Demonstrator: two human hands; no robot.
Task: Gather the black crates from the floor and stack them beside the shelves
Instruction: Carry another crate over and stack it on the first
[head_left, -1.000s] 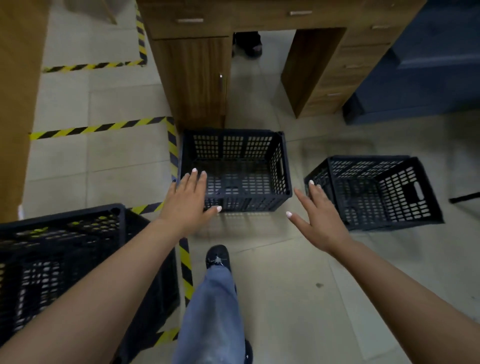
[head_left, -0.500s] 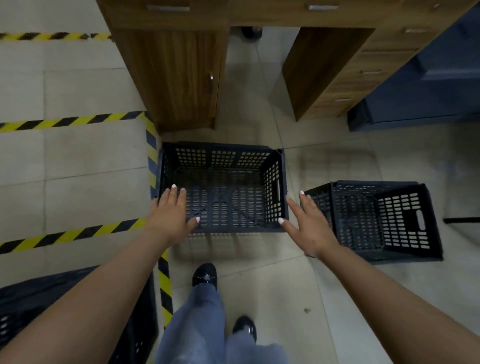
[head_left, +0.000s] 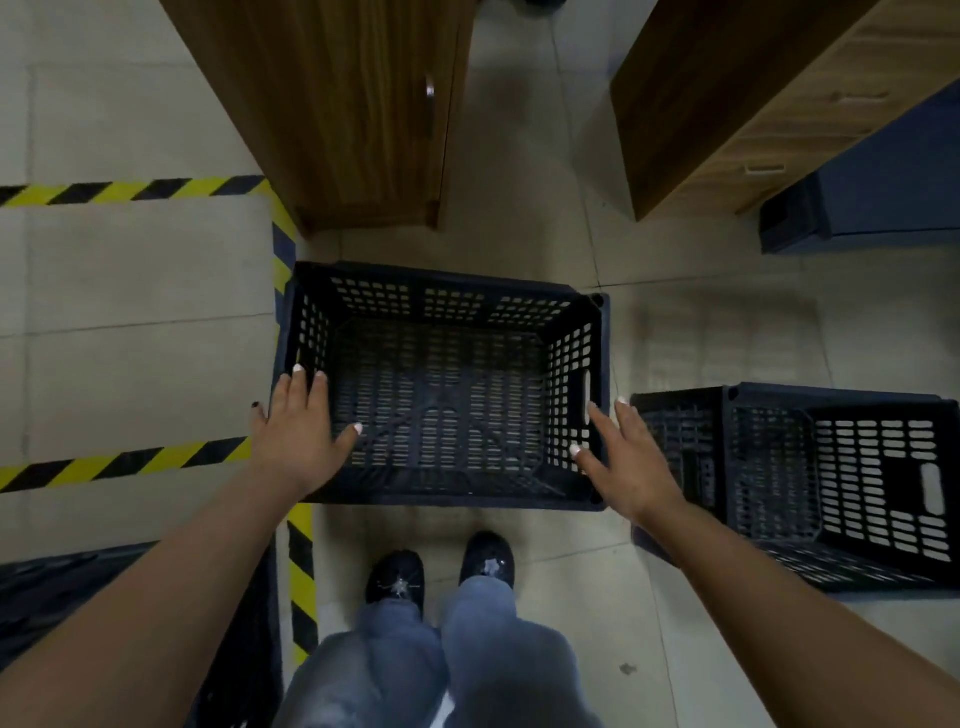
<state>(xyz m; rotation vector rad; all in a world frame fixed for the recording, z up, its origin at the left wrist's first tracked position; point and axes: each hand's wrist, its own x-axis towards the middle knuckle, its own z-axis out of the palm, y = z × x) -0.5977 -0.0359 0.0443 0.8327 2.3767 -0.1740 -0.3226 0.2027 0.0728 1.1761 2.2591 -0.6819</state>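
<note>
A black perforated crate (head_left: 447, 291) stands upright and empty on the tiled floor right in front of my feet. My left hand (head_left: 301, 431) hangs over its left rim with fingers spread, holding nothing. My right hand (head_left: 623, 452) is at the crate's right wall beside the handle slot, fingers apart, empty too. A second black crate (head_left: 852, 467) lies tipped on its side to the right. The corner of a third black crate (head_left: 47, 587) shows at the lower left, partly hidden by my left forearm.
A wooden desk cabinet (head_left: 353, 114) stands just behind the crate, with another wooden drawer unit (head_left: 737, 104) to its right and a dark blue box (head_left: 872, 202) beyond. Yellow-black hazard tape (head_left: 130, 189) runs across the floor on the left.
I have stepped closer and bent over the crate. Both hands have dropped from in front of it down to its left and right sides. The left crate has slid mostly out of view.
</note>
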